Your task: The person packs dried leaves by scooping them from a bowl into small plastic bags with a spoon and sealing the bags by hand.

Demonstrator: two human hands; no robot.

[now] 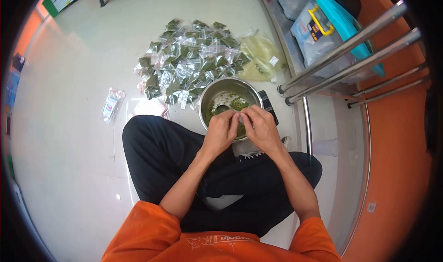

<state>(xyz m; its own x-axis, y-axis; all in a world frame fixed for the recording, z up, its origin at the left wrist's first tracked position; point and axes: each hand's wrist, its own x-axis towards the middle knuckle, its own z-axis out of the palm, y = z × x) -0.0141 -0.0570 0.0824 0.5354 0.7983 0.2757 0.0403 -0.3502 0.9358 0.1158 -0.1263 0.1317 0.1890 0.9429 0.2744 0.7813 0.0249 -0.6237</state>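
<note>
Both hands meet over the near part of a round metal bowl that holds chopped green material. My left hand and my right hand have their fingers closed, thumbs close together, around a small, pale piece of clear plastic, perhaps a bag; its shape is mostly hidden by the fingers. Inside the bowl, a dark spoon rests on the green material. Beyond the bowl lies a large pile of small clear bags with dark green contents.
A yellowish plastic bag lies right of the pile. A black flat object sits beside the bowl. On the left are a plastic packet and pale bags. Metal rails and a shelf with plastic boxes stand at right.
</note>
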